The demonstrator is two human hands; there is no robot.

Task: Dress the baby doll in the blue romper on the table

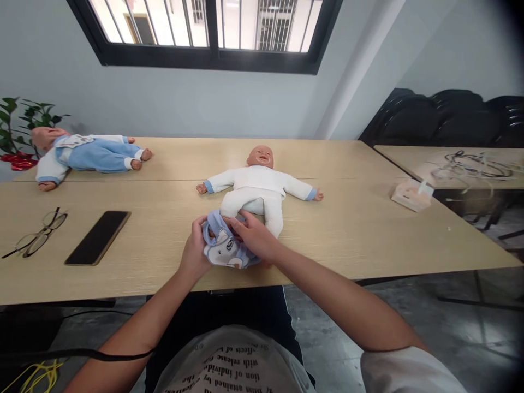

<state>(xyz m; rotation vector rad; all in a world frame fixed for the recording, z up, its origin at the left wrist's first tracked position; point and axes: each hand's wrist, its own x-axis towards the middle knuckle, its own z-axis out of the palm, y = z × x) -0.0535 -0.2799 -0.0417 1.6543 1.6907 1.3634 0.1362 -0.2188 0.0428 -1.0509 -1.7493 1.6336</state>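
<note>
A baby doll in a white top and white trousers lies on its back, arms spread and head away from me. At its legs, close to the near table edge, blue overalls with an animal face on the bib are bunched up. My left hand is closed on the left side of the overalls. From the right, my right hand reaches over them, its fingers closed at their upper edge beside the doll's leg. The doll's feet and my right fingertips are partly hidden by cloth.
A second doll dressed in blue overalls lies at the back left. A phone and eyeglasses rest on the table's left part. A small whitish box stands at the right, near cables on another table.
</note>
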